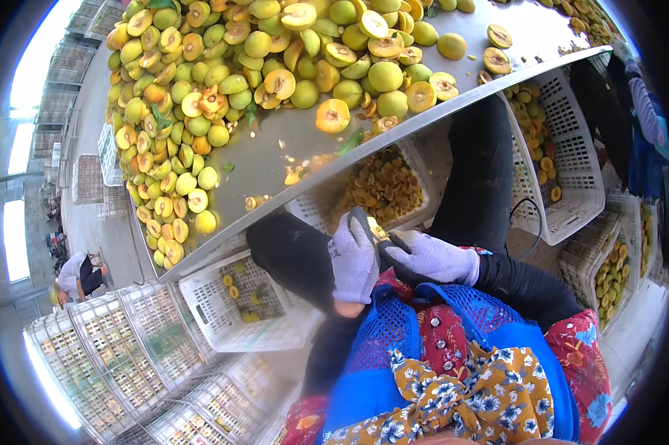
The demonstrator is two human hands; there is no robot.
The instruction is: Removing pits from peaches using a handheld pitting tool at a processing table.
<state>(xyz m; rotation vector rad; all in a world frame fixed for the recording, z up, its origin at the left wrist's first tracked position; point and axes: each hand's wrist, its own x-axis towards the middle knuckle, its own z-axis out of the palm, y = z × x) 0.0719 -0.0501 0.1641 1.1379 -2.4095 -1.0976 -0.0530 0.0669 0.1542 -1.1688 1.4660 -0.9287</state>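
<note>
Both of my hands wear pale lavender gloves with dark grip areas and meet above my lap. My left hand [353, 258] is closed around a small yellow piece of stone fruit [377, 230], which shows between the hands. Against the same piece, my right hand [437, 256] has its fingers curled; whether it also grips a tool is hidden. Just beyond, a metal table [256, 167] bears a big heap of yellow-green stone fruit [201, 81], many cut in half. Below the table's edge, a crate of fruit scraps [385, 185] sits between my legs.
At my left stands a white crate [234, 334] with a few fruit pieces, beside stacked crates [112, 363]. A white crate of halves [564, 156] stands at the right, with more filled crates [612, 274] nearer. Other people [82, 276] are in the background.
</note>
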